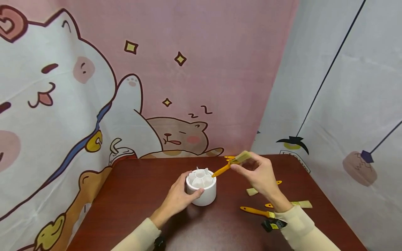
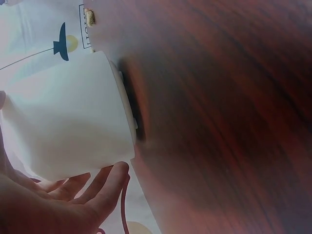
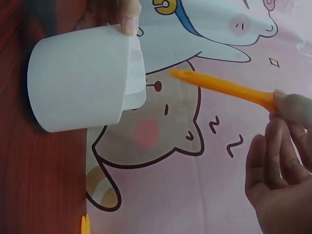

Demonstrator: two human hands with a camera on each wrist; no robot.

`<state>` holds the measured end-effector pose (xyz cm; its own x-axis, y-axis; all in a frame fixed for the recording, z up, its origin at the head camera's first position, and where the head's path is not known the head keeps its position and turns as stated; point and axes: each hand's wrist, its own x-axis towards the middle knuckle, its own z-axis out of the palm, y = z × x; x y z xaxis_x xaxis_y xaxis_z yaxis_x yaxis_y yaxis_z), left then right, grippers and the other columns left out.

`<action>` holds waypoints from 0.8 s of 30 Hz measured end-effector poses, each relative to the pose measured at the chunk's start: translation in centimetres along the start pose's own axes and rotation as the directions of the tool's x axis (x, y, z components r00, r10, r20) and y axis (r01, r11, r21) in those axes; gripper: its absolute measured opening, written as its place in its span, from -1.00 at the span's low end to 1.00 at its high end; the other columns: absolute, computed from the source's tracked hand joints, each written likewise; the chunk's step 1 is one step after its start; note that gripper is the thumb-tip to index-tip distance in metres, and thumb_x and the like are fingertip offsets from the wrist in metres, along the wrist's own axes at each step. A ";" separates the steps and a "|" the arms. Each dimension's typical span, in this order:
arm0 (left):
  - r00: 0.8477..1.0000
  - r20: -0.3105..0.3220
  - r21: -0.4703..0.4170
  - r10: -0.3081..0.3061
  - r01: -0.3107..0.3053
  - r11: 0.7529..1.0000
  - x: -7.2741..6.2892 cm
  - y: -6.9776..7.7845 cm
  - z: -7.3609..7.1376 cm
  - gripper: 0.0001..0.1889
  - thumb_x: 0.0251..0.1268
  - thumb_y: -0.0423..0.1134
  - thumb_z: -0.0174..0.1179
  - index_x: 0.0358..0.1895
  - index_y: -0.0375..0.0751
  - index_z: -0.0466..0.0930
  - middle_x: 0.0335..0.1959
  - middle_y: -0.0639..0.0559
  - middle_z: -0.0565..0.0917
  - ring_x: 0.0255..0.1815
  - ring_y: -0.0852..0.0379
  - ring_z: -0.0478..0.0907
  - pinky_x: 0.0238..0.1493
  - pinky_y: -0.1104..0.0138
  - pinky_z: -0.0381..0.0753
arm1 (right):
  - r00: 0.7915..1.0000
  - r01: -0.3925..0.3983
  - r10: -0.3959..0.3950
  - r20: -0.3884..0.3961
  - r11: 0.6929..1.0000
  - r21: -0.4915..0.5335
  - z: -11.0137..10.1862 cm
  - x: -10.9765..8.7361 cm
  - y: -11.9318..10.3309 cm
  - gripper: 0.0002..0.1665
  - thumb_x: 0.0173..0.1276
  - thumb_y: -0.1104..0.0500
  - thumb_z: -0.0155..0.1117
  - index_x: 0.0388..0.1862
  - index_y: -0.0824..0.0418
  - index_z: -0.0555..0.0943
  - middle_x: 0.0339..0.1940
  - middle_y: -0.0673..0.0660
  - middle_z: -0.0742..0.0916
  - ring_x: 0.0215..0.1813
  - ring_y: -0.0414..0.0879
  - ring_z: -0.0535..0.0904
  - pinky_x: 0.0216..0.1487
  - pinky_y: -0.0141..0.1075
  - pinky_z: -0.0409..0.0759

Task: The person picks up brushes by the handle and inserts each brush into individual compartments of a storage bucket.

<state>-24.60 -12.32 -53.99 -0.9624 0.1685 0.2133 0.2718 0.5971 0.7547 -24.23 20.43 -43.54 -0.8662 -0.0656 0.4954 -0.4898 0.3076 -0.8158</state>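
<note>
A round white pot [image 1: 207,197] with a sectioned insert [image 1: 198,182] inside its rim stands on the table. My left hand [image 1: 179,195] grips it from the left side, thumb across the front near the rim. In the left wrist view the fingers lie along the wall of the pot [image 2: 68,122]. To the right and a little above, my right hand [image 1: 260,174] pinches a paintbrush [image 1: 221,170] near its bristle end. Its orange handle slants down toward the pot, bristles upward. The right wrist view shows the handle tip [image 3: 183,74] just off the insert, with a gap between.
On the dark red table [image 1: 141,188], several more brushes lie at the right, one with an orange handle [image 1: 253,211], another with pale bristles [image 1: 252,191]. A black item [image 1: 270,225] lies near the right sleeve. Behind hangs a printed cartoon cloth [image 1: 220,69].
</note>
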 end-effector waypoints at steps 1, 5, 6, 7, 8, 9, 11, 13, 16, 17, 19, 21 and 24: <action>1.000 0.000 0.002 0.001 -0.001 1.000 0.0 0.0 0.0 0.03 0.35 0.42 0.60 0.72 -0.04 0.44 0.55 -0.15 0.70 0.48 -0.16 0.74 0.47 -0.18 0.75 | 1.000 0.003 -0.003 0.008 1.000 0.000 0.2 0.0 0.0 -0.70 0.45 0.22 0.76 0.10 0.07 0.88 -0.14 0.08 0.94 -0.18 -0.20 0.84 -0.11 -0.41 0.81; 1.000 -0.003 0.004 0.000 0.000 1.000 0.1 0.0 0.1 0.04 0.35 0.42 0.60 0.72 -0.06 0.45 0.54 -0.15 0.70 0.47 -0.17 0.74 0.46 -0.19 0.75 | 0.999 0.033 -0.033 0.030 0.999 0.012 0.9 0.1 -0.1 -0.73 0.47 0.25 0.74 0.09 0.08 0.89 -0.12 0.14 0.94 -0.14 -0.22 0.85 -0.06 -0.42 0.83; 1.000 -0.005 0.004 0.001 -0.001 1.000 0.1 0.0 0.1 0.04 0.35 0.42 0.60 0.71 -0.06 0.45 0.54 -0.15 0.71 0.47 -0.17 0.74 0.46 -0.19 0.75 | 0.998 0.044 -0.045 0.035 0.999 0.022 1.1 0.2 -0.1 -0.74 0.47 0.27 0.73 0.07 0.09 0.89 -0.11 0.15 0.94 -0.13 -0.22 0.86 -0.05 -0.42 0.84; 1.000 -0.005 0.004 0.002 -0.002 1.000 0.1 0.1 0.1 0.04 0.35 0.43 0.60 0.71 -0.06 0.45 0.54 -0.15 0.71 0.47 -0.17 0.74 0.46 -0.19 0.76 | 0.998 0.057 -0.058 0.039 0.998 0.029 1.2 0.2 -0.1 -0.74 0.47 0.29 0.72 0.06 0.09 0.90 -0.09 0.15 0.94 -0.11 -0.22 0.86 -0.04 -0.42 0.85; 1.000 -0.005 0.002 0.001 -0.001 1.000 0.1 0.1 0.1 0.04 0.35 0.43 0.60 0.72 -0.05 0.45 0.53 -0.14 0.71 0.47 -0.17 0.74 0.46 -0.18 0.76 | 0.997 0.070 -0.072 0.042 0.997 0.039 1.4 0.3 0.0 -0.74 0.46 0.31 0.72 0.05 0.10 0.90 -0.09 0.16 0.94 -0.11 -0.22 0.87 -0.03 -0.41 0.86; 1.000 -0.006 0.004 0.002 -0.002 1.000 0.1 0.1 0.1 0.04 0.35 0.43 0.60 0.71 -0.05 0.45 0.53 -0.14 0.71 0.47 -0.17 0.74 0.45 -0.18 0.76 | 0.995 0.083 -0.085 0.046 0.995 0.049 1.6 0.4 0.1 -0.74 0.45 0.33 0.72 0.04 0.10 0.90 -0.08 0.16 0.95 -0.10 -0.21 0.88 -0.03 -0.40 0.87; 1.000 -0.005 0.004 0.004 -0.003 1.000 0.1 0.2 0.1 0.03 0.35 0.42 0.60 0.71 -0.06 0.44 0.53 -0.15 0.71 0.47 -0.16 0.74 0.45 -0.18 0.76 | 0.992 0.113 -0.116 0.053 0.992 0.063 2.0 0.4 0.1 -0.71 0.44 0.37 0.71 0.04 0.10 0.91 -0.07 0.17 0.95 -0.09 -0.20 0.89 -0.01 -0.39 0.88; 1.000 -0.004 0.004 0.005 -0.005 1.000 0.1 0.2 0.1 0.03 0.36 0.42 0.60 0.71 -0.07 0.44 0.53 -0.15 0.71 0.47 -0.16 0.74 0.45 -0.18 0.76 | 0.987 0.142 -0.147 0.062 0.987 0.073 2.4 0.5 0.2 -0.68 0.42 0.40 0.70 0.05 0.10 0.91 -0.06 0.16 0.95 -0.08 -0.19 0.90 0.00 -0.38 0.89; 1.000 -0.005 0.002 0.008 -0.008 1.000 0.1 0.3 0.1 0.03 0.35 0.41 0.61 0.71 -0.07 0.45 0.52 -0.15 0.71 0.47 -0.16 0.74 0.45 -0.17 0.75 | 0.978 0.183 -0.191 0.085 0.979 0.089 3.0 0.5 0.4 -0.66 0.42 0.43 0.68 0.08 0.12 0.90 -0.03 0.17 0.95 -0.05 -0.15 0.91 0.02 -0.37 0.89; 1.000 -0.006 0.002 0.011 -0.011 1.000 0.1 0.3 0.1 0.03 0.35 0.41 0.61 0.71 -0.08 0.45 0.52 -0.15 0.71 0.47 -0.16 0.74 0.45 -0.17 0.75 | 0.973 0.199 -0.208 0.095 0.975 0.098 3.3 0.5 0.4 -0.66 0.43 0.43 0.67 0.09 0.13 0.90 -0.03 0.19 0.95 -0.04 -0.13 0.91 0.03 -0.36 0.89; 1.000 -0.009 0.000 0.013 -0.013 1.000 0.2 0.4 0.1 0.03 0.35 0.40 0.61 0.71 -0.08 0.45 0.52 -0.14 0.72 0.47 -0.15 0.75 0.45 -0.17 0.75 | 0.965 0.217 -0.230 0.122 0.970 0.114 3.7 0.5 0.6 -0.67 0.45 0.43 0.65 0.10 0.16 0.90 0.00 0.23 0.95 0.00 -0.08 0.92 0.06 -0.35 0.90; 1.000 -0.012 0.002 0.017 -0.017 1.000 0.2 0.4 0.1 0.03 0.35 0.39 0.61 0.71 -0.09 0.46 0.51 -0.14 0.73 0.46 -0.15 0.75 0.44 -0.17 0.75 | 0.957 0.231 -0.249 0.150 0.965 0.126 4.1 0.5 0.7 -0.67 0.46 0.43 0.64 0.11 0.15 0.90 0.02 0.26 0.94 0.03 -0.07 0.93 0.08 -0.32 0.90; 1.000 -0.010 0.012 0.018 -0.018 1.000 0.2 0.3 0.1 0.02 0.35 0.39 0.61 0.70 -0.10 0.46 0.50 -0.13 0.73 0.45 -0.13 0.75 0.41 -0.16 0.76 | 0.946 0.239 -0.261 0.190 0.962 0.131 4.6 0.5 1.2 -0.68 0.45 0.44 0.64 0.07 0.11 0.92 0.05 0.27 0.94 0.09 -0.10 0.92 0.10 -0.31 0.91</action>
<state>-24.66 -12.00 -53.77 -0.9573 0.1710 0.2329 0.2886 0.6037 0.7431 -25.70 16.37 -45.61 -0.7107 -0.3231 0.6249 -0.6912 0.1557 -0.7057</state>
